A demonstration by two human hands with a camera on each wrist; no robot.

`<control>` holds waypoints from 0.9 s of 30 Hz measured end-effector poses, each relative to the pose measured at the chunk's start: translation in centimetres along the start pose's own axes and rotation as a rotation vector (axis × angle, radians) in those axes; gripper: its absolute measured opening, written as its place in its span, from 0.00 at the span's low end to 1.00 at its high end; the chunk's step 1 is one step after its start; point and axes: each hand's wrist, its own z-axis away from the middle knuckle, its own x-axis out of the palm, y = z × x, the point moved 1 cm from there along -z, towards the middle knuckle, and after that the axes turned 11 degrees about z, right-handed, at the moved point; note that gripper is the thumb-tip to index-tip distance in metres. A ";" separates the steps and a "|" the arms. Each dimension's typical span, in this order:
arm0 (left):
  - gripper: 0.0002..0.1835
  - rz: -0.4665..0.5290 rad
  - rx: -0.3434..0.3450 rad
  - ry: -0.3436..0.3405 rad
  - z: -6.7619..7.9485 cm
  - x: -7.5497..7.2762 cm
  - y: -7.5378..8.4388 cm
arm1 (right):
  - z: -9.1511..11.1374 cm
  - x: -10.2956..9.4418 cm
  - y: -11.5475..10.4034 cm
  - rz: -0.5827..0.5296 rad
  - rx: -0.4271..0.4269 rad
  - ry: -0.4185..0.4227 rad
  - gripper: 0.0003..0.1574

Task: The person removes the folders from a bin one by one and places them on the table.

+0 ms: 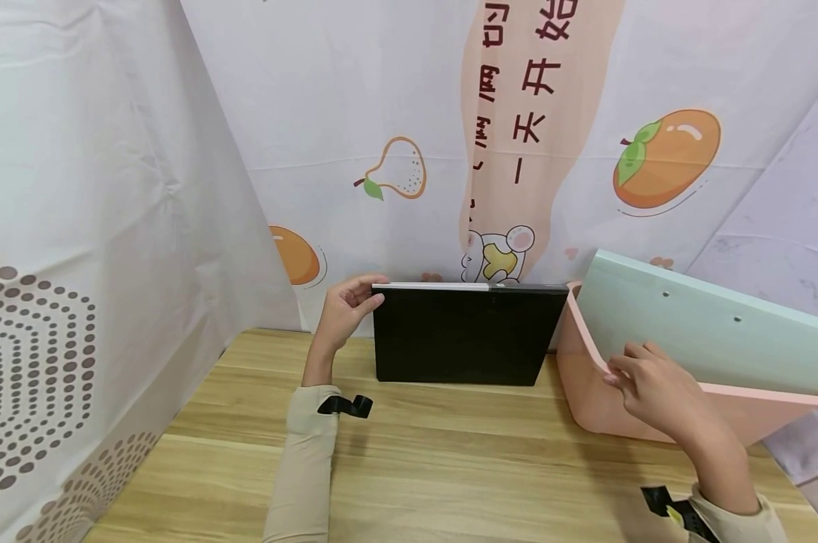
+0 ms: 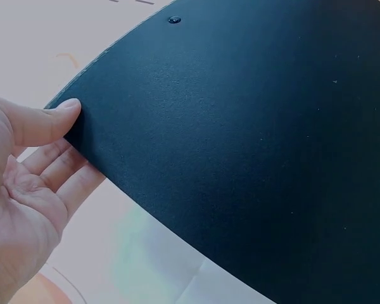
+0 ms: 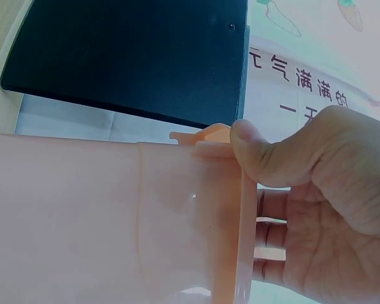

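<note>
A black file folder (image 1: 466, 339) stands upright on its long edge on the wooden table, with a white strip along its top. My left hand (image 1: 344, 313) pinches its upper left corner. In the left wrist view the thumb (image 2: 66, 114) lies on the black cover and the other fingers are behind it. To the right stands a pink plastic bin (image 1: 582, 400), and my right hand (image 1: 660, 392) grips its near left rim corner, thumb over the edge in the right wrist view. A mint-green folder (image 1: 653, 324) with two rivets leans inside the bin.
The wooden table (image 1: 436, 460) runs up to a white curtain (image 1: 314, 90) printed with fruit and characters, close behind the folder and bin. Another patterned curtain (image 1: 110, 226) hangs at the left. The bin stands near the table's right side.
</note>
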 end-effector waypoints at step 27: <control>0.13 0.046 0.063 0.100 -0.3 -1.3 -2.7 | -0.1 0.0 0.1 -0.008 -0.023 0.020 0.11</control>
